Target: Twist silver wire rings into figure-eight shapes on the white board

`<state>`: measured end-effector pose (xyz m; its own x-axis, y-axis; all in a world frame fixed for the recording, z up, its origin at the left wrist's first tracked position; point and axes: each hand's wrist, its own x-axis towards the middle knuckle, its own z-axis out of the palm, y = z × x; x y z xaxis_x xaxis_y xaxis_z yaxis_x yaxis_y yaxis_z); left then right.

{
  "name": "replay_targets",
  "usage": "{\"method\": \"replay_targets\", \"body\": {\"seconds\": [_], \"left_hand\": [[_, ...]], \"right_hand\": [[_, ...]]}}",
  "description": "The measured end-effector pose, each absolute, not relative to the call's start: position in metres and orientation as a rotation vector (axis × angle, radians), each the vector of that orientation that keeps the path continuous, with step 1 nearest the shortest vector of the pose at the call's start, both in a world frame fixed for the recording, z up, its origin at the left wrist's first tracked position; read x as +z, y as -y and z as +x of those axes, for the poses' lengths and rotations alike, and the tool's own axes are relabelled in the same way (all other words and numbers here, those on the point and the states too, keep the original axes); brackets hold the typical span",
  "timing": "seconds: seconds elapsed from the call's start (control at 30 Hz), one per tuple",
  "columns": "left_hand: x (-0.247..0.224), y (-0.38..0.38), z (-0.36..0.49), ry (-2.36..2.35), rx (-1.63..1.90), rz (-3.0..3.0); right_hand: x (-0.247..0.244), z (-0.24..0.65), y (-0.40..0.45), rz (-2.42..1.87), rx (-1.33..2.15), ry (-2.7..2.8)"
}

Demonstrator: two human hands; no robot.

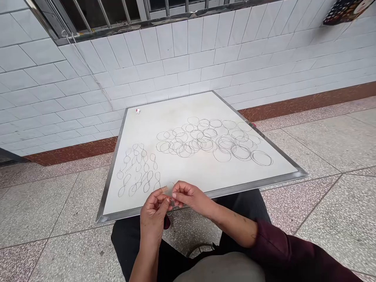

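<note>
Thin wire piece (173, 184): left hand (152, 213) and right hand (190, 196) pinch it between them at the table's (182, 170) near edge; long axis unclear. Figure-eight wire loops (143, 153): lie table's left side, nearer left hand.

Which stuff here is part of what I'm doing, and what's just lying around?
Seems part of the job:
thin strand pinched between left hand and right hand
round loops
figure-eight loops
table

Probably unrelated:
small white-and-red object at the table's far left
hanging white cord
</note>
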<state>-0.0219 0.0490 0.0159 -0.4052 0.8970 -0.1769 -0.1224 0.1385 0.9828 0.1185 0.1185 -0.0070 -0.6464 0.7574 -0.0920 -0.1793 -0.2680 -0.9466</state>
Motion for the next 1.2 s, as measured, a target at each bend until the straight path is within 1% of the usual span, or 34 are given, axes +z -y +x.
{"method": "replay_targets", "body": {"seconds": [0.33, 0.73, 1.2], "left_hand": [[0.011, -0.048, -0.017, -1.606, 1.496, 0.782], [0.006, -0.047, -0.017, -1.551, 1.438, 0.765], [0.010, -0.043, -0.013, -1.558, 1.454, 0.773]], "right_hand": [[-0.004, 0.119, -0.118, -0.745, 1.970, 1.331], [-0.021, 0.109, -0.114, -0.684, 1.890, 1.287], [-0.028, 0.111, -0.116, -0.625, 1.983, 1.266]]}}
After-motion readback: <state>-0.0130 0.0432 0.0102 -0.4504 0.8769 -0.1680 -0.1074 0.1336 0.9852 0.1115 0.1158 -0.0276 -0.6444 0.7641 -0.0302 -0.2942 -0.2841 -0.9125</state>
